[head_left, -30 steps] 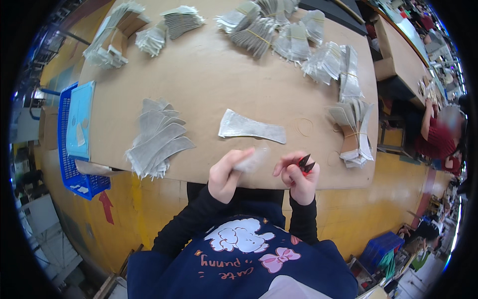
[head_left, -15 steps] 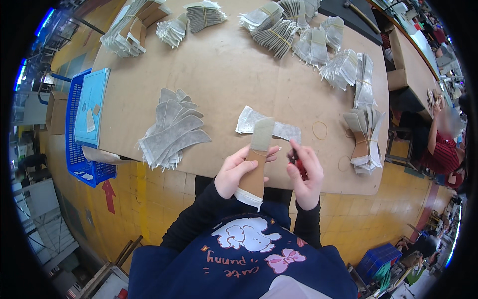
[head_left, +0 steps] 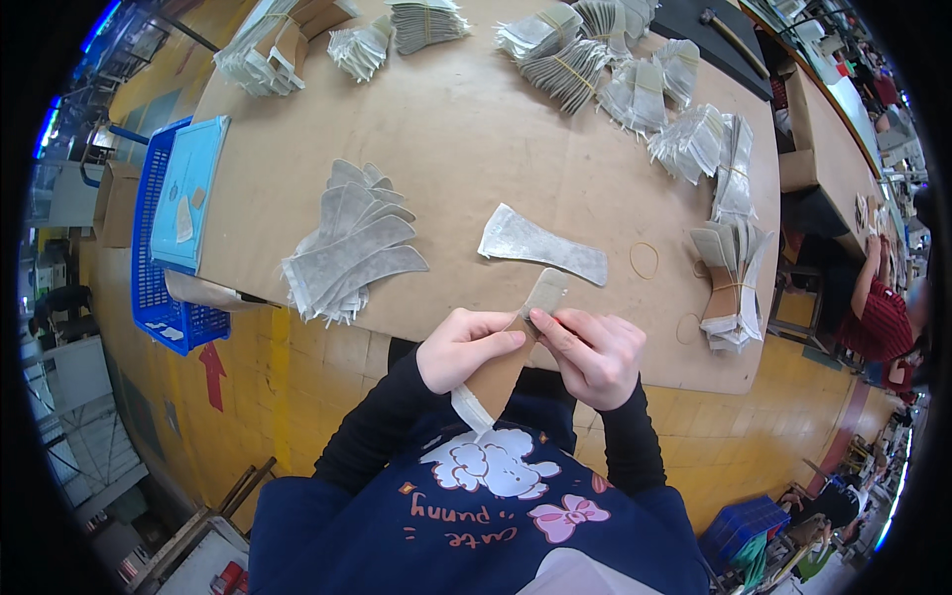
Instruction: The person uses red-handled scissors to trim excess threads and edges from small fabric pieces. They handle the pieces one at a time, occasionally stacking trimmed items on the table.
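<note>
Over the near side of the bench (head_left: 446, 169): the held piece (head_left: 498, 377), a narrow-waisted strip with a tan face, tilted, its grey end (head_left: 546, 290) pointing away from the wearer and its white fringed end (head_left: 474, 409) down toward the lap.
Left hand (head_left: 459, 349): pinching the strip around its waist, thumb lying across the tan face, the other fingers mostly hidden behind.
Right hand (head_left: 598, 359): thumb and forefinger closed on the strip's edge where tan meets grey; the remaining fingers are curled, and whether they enclose anything else I cannot tell.
Weight and stiffness: probably very light, bendy like thin leather or lined cloth, stiff enough to stand out from the grip without drooping.
Surface: the tan face looks matt and unlikely to slip; the fringe seems the fragile part, apt to fray if tugged.
Best hold: the waist, thumb flat over it, with the second pinch on the firm edge near the grey end.
Lone grey piece (head_left: 545, 245): flat on the bench, just beyond the grey end, similar in outline.
Fanned pile (head_left: 347, 243): overlapping grey pieces, left of it.
Rubber band (head_left: 644, 260): lying loose to its right.
Banded bundle (head_left: 734, 283): farther right, cinched around its middle.
</note>
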Tool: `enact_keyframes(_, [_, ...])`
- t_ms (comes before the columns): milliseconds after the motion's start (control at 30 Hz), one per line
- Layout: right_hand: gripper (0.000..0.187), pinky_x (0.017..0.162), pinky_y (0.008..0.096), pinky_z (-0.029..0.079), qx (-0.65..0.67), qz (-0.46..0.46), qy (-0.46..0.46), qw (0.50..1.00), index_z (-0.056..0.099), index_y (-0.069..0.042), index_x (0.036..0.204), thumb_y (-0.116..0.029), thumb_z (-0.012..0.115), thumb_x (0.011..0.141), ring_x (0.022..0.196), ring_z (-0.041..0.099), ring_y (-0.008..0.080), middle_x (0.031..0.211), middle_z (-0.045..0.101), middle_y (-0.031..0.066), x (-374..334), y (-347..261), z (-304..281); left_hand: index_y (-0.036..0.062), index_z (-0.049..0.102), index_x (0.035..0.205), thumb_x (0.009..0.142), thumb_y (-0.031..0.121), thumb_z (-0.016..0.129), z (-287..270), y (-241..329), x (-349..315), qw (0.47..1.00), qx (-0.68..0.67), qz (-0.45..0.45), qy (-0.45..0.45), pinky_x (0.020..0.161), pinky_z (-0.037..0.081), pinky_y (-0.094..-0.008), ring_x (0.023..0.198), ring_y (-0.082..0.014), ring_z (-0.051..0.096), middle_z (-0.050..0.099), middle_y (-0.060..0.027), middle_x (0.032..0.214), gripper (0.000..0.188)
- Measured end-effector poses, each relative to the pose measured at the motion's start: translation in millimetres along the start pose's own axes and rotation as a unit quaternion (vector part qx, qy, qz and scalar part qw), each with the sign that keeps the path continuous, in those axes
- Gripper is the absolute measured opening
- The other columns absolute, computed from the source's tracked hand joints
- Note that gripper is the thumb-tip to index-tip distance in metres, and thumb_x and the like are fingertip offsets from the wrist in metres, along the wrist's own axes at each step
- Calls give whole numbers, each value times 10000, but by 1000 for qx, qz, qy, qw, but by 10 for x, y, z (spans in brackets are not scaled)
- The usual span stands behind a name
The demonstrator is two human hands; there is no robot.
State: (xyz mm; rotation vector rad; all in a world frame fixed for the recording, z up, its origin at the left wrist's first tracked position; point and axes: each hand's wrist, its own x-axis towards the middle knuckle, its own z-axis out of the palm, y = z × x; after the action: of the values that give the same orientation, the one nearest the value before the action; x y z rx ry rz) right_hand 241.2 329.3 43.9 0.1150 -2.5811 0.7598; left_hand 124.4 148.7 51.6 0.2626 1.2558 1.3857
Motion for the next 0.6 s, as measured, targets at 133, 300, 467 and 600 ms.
enact_keyframes(133, [425,485,304,427,22,22,3,1000,749,-113,1099,-75,787,678,563,585,187,796,652,31,-19,-23,5,-31,672,1158,996,169,555,5,12,3,1000,18,-4,-3,726,474,-227,816,-49,579,671,-7,908,282])
enact_keyframes(300, [428,496,302,441,63,39,26,997,746,-113,1112,-73,781,687,567,590,194,802,655,40,-31,-35,48,-51,669,1115,990,134,547,50,-2,1,991,108,76,-10,765,466,-242,857,-62,570,668,-23,913,255])
enact_keyframes(467, [500,497,294,461,58,28,9,998,742,-177,1154,-82,734,663,558,589,174,834,645,11,-44,-7,45,-46,655,1153,986,127,551,10,13,-9,991,118,63,-18,840,472,-266,933,-85,583,684,-62,1011,262])
enact_keyframes(600, [506,499,295,467,71,33,4,997,746,-191,1148,-74,730,656,560,593,176,836,650,16,-62,-1,50,-39,648,1184,988,125,553,-17,13,-6,991,117,60,-32,870,477,-268,971,-89,591,695,-75,1064,272])
